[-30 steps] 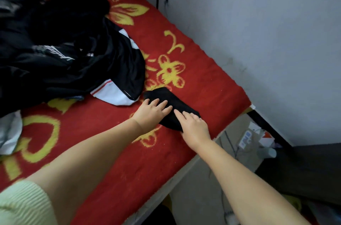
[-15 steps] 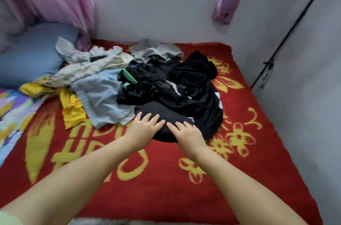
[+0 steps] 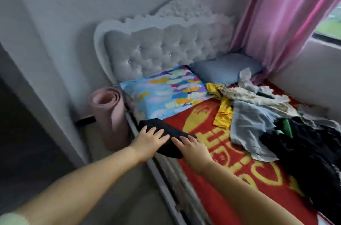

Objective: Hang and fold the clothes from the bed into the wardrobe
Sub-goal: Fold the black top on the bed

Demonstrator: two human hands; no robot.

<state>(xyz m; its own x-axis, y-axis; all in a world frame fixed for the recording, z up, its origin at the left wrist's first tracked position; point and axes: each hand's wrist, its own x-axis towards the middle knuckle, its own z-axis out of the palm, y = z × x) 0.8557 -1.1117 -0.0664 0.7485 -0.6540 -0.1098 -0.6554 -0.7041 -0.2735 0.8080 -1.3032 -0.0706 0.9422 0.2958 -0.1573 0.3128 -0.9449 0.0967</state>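
A folded black garment (image 3: 156, 124) hangs over the left edge of the bed (image 3: 212, 178), which has a red blanket with yellow patterns. My left hand (image 3: 149, 138) and my right hand (image 3: 193, 149) hold it side by side, fingers laid on top, thumbs out of sight beneath. A heap of loose clothes covers the right of the bed: a light blue piece (image 3: 258, 123), a yellow one (image 3: 223, 114), pale ones behind, and a black pile (image 3: 304, 143).
A rolled pink mat (image 3: 108, 114) stands on the floor against the bed's left side. A colourful pillow (image 3: 166, 92) and a blue pillow (image 3: 227, 70) lie below the tufted headboard (image 3: 166, 47). Pink curtain (image 3: 286, 22) at right. A dark opening (image 3: 18, 132) lies at far left.
The view has swung from the bed's right side across to its left. Both hands and the folded black garment have travelled left with it, from the right edge to the left edge.
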